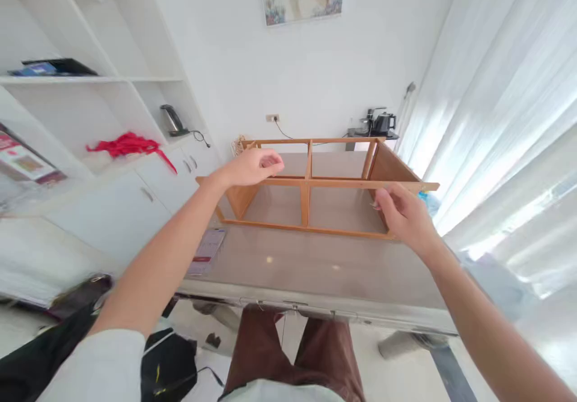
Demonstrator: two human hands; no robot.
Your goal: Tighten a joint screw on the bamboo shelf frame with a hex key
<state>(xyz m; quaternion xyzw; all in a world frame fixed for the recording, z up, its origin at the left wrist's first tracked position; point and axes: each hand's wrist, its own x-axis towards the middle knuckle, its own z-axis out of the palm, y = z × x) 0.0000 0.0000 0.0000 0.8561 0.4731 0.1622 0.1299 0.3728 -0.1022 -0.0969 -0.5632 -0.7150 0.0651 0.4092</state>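
Observation:
A light-brown wooden frame (305,207) with open sections lies on the table (288,258). Over its left part hovers my left hand (258,166), fingers curled and thumb drawn in; whatever they may hold is hidden. My right hand (404,214) is at the frame's near right corner, in front of the upper rail. Its thumb and forefinger are pinched together, and a tiny thin piece (374,205) shows at the fingertips, too small to name. From this angle I cannot tell whether either hand touches the wood.
A printed sheet (208,250) lies on the table's left. White shelves (103,80) at left hold red ribbon (128,145) and a kettle (172,119). Behind the frame stands a black coffee maker (381,123). White curtains (496,59) hang at right. A black bag (169,363) is below.

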